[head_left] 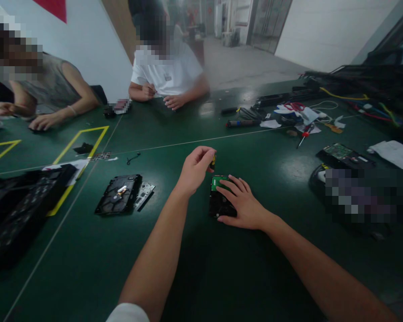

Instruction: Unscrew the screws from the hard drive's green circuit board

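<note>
A hard drive (222, 206) with a green circuit board on its upper face lies flat on the dark green table. My right hand (243, 203) steadies it, thumb along the near edge and fingers spread over the board side. Just above the drive's far left corner, my left hand (198, 167) is closed on a screwdriver (213, 161) with a yellow and black handle. Its tip cannot be made out. Left of my arms lies another hard drive (119, 193), beside a loose circuit board (143, 196).
A black plastic housing (27, 210) stands at the left. Cables and a red screwdriver (305, 134) lie at the back right, near another circuit board assembly (345, 154). A small black cable (133, 158) lies ahead. Two people sit across the table, their hands on it.
</note>
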### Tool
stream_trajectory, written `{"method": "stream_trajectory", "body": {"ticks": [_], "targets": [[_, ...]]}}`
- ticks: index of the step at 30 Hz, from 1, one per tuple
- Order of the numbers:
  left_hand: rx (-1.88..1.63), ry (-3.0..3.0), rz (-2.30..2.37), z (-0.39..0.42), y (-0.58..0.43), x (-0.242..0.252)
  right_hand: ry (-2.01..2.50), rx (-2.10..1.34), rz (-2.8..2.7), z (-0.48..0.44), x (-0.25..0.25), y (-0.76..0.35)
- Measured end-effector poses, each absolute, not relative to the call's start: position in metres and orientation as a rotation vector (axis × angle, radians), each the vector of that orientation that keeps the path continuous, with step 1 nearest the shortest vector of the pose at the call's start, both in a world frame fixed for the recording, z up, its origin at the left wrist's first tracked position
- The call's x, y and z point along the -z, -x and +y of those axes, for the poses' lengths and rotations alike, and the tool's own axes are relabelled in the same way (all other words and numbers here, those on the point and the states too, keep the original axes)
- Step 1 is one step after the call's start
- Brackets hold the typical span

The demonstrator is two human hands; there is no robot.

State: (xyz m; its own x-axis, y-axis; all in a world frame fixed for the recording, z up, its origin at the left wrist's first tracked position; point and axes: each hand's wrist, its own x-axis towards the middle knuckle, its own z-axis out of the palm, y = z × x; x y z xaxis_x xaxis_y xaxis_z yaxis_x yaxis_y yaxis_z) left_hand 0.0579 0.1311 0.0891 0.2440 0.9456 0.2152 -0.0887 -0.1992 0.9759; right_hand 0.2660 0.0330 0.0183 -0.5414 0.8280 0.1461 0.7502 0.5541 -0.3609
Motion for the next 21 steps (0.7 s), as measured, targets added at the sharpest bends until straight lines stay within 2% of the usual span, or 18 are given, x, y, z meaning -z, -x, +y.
{"method": "stream_trajectory", "body": {"ticks": [7,21], "targets": [[-1.222,-1.686,1.011,0.128,-0.055,-0.093,1.294,-0.374,-2.494,0.033,-0.020,-0.266],[-1.169,-1.455,0.805,0.126,-0.065,-0.091,1.327,-0.379,-2.505,0.033,-0.023,-0.264]]}}
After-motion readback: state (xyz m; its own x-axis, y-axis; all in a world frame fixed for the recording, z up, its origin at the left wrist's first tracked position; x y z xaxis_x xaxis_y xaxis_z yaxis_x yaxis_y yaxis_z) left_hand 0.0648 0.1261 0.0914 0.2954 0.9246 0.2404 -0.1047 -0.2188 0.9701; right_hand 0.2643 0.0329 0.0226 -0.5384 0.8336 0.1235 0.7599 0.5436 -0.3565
